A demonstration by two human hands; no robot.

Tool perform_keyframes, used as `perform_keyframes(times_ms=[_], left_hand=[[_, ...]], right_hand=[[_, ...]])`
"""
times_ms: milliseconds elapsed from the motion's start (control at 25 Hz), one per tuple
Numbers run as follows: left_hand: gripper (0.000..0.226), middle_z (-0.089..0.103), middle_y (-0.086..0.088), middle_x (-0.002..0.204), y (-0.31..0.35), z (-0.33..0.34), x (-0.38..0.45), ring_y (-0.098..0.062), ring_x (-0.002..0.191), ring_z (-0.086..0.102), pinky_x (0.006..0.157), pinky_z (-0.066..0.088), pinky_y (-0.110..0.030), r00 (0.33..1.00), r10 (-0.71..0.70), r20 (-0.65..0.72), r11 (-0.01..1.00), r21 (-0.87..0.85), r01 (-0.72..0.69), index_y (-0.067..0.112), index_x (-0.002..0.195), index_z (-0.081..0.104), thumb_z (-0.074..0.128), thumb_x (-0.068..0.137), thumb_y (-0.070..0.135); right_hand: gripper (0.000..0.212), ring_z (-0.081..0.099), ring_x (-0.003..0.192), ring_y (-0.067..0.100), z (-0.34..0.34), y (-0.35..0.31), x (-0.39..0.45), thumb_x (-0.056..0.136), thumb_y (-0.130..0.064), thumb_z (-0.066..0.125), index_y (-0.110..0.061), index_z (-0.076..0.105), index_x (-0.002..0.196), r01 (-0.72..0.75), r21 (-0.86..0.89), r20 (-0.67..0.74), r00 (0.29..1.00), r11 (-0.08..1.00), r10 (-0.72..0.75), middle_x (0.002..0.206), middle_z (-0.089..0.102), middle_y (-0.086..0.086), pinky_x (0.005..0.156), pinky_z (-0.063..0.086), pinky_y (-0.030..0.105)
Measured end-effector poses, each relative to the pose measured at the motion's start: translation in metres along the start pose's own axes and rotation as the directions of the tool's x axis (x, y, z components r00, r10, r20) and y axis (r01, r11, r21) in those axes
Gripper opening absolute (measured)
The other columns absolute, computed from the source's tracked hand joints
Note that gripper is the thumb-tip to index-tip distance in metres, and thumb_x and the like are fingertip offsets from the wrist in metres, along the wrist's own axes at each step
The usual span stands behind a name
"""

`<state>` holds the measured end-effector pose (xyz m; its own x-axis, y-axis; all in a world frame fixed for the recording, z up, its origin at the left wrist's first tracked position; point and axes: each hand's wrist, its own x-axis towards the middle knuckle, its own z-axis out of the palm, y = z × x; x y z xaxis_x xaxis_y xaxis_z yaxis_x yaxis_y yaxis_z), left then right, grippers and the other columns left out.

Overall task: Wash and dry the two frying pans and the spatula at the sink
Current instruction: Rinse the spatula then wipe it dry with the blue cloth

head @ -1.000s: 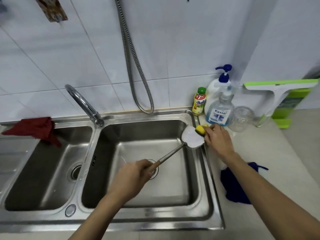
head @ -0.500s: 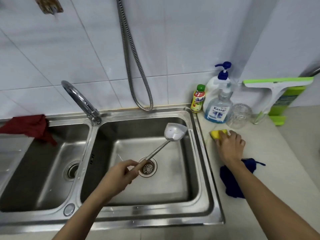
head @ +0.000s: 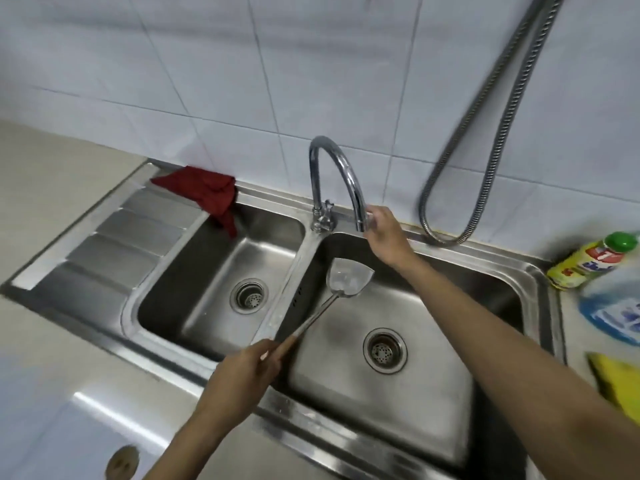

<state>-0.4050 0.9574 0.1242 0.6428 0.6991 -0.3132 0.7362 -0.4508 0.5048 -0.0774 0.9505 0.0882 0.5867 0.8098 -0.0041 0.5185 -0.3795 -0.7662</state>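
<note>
A steel spatula (head: pixel 348 280) with a wooden handle hangs over the right basin (head: pixel 433 341) of a double steel sink, blade up and soapy. My left hand (head: pixel 242 372) grips its handle at the divider between the basins. My right hand (head: pixel 384 230) holds the spout end of the curved chrome tap (head: pixel 337 168) above the right basin's back edge. No water runs from the tap. No frying pan is in view.
A red cloth (head: pixel 207 192) lies on the back rim of the left basin (head: pixel 221 282). A yellow sponge (head: pixel 620 379), a blurred soap bottle (head: pixel 613 310) and a yellow bottle with a green cap (head: pixel 588 261) sit on the right counter. A metal hose (head: pixel 485 140) hangs down the tiled wall.
My right hand left the sponge on the counter and moved to the tap spout. The tap now points over the right basin. The camera turned left, and the spatula moved left toward the divider.
</note>
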Motion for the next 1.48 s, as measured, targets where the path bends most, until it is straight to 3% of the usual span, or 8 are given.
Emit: perform_keyframes(times_ms=[40, 120, 160, 680, 960, 1120, 1320, 1480], left_hand=[[0.018, 0.059, 0.01, 0.061, -0.002, -0.006, 0.001, -0.005, 0.059, 0.058, 0.055, 0.043, -0.017, 1.0, 0.008, -0.016, 1.0, 0.01, -0.008, 0.035, 0.11, 0.064, 0.056, 0.093, 0.036], [0.019, 0.061, 0.01, 0.064, -0.007, -0.016, 0.005, -0.01, 0.067, 0.064, 0.064, 0.052, -0.029, 0.999, 0.017, -0.032, 1.0, 0.002, -0.017, 0.039, 0.11, 0.061, 0.057, 0.092, 0.035], [0.019, 0.061, 0.01, 0.064, -0.009, -0.02, 0.007, -0.012, 0.069, 0.065, 0.066, 0.053, -0.032, 0.999, 0.025, -0.034, 1.0, -0.001, -0.025, 0.04, 0.11, 0.061, 0.057, 0.092, 0.035], [0.02, 0.056, 0.014, 0.07, 0.005, -0.039, 0.017, -0.009, 0.068, 0.054, 0.066, 0.047, -0.027, 0.989, 0.141, 0.033, 0.983, 0.113, -0.144, 0.04, 0.112, 0.057, 0.056, 0.092, 0.036], [0.018, 0.061, 0.008, 0.069, 0.006, -0.043, 0.011, -0.014, 0.07, 0.061, 0.066, 0.05, -0.03, 0.995, 0.068, 0.066, 0.989, 0.13, -0.076, 0.04, 0.11, 0.058, 0.055, 0.093, 0.036], [0.016, 0.058, 0.006, 0.063, 0.009, -0.04, 0.01, -0.011, 0.062, 0.056, 0.056, 0.04, -0.023, 0.994, 0.056, 0.092, 0.99, 0.125, -0.067, 0.037, 0.108, 0.06, 0.056, 0.093, 0.034], [0.013, 0.066, 0.002, 0.064, 0.006, -0.033, 0.006, -0.012, 0.06, 0.063, 0.057, 0.048, -0.03, 0.984, 0.032, 0.173, 0.999, 0.0, -0.033, 0.037, 0.097, 0.065, 0.065, 0.085, 0.029], [0.009, 0.062, -0.006, 0.063, -0.005, -0.021, 0.006, -0.014, 0.043, 0.044, 0.038, 0.03, -0.022, 0.921, -0.021, 0.389, 0.885, -0.422, 0.199, 0.026, 0.087, 0.068, 0.067, 0.088, 0.017]], right_hand=[[0.024, 0.052, 0.098, 0.017, 0.003, -0.009, 0.014, 0.09, -0.013, 0.051, -0.034, 0.058, 0.101, 0.009, 0.086, 0.058, 0.998, 0.996, -0.014, 0.109, 0.051, 0.006, 0.093, 0.043, 0.032], [0.038, 0.062, 0.076, 0.009, 0.009, -0.021, 0.036, 0.097, -0.008, 0.044, 0.012, 0.044, 0.129, -0.04, 0.251, 0.119, 0.993, 0.967, 0.01, 0.088, 0.059, 0.002, 0.079, 0.053, 0.022], [0.032, 0.065, 0.07, 0.006, 0.013, -0.022, 0.044, 0.097, -0.01, 0.042, 0.0, 0.073, 0.101, -0.038, 0.296, 0.157, 0.988, 0.954, -0.01, 0.082, 0.064, -0.001, 0.075, 0.055, 0.022], [0.061, 0.051, 0.1, 0.03, 0.038, -0.004, 0.081, 0.089, -0.019, 0.061, 0.029, 0.039, 0.119, -0.116, 0.355, 0.444, 0.894, 0.928, -0.058, 0.106, 0.048, 0.033, 0.093, 0.047, 0.031], [0.034, 0.058, 0.111, 0.031, 0.028, -0.011, 0.04, 0.098, -0.008, 0.042, 0.007, 0.055, 0.126, -0.092, 0.347, 0.276, 0.961, 0.933, -0.008, 0.13, 0.055, 0.015, 0.105, 0.043, 0.034], [0.028, 0.058, 0.107, 0.028, 0.021, 0.035, -0.017, 0.099, -0.025, 0.045, -0.01, 0.06, 0.116, -0.177, -0.162, 0.007, 0.983, 0.971, 0.181, 0.117, 0.063, 0.012, 0.09, 0.045, 0.037], [0.033, 0.061, 0.106, 0.028, 0.032, 0.064, -0.105, 0.1, -0.041, 0.037, -0.015, 0.048, 0.117, -0.461, 0.638, -0.031, 0.785, 0.616, 0.619, 0.113, 0.061, 0.009, 0.095, 0.049, 0.044], [0.041, 0.061, 0.106, 0.026, 0.045, 0.052, -0.138, 0.103, -0.037, 0.032, -0.007, 0.05, 0.125, -0.425, 0.731, 0.032, 0.803, 0.534, 0.595, 0.119, 0.061, 0.011, 0.092, 0.049, 0.036]])
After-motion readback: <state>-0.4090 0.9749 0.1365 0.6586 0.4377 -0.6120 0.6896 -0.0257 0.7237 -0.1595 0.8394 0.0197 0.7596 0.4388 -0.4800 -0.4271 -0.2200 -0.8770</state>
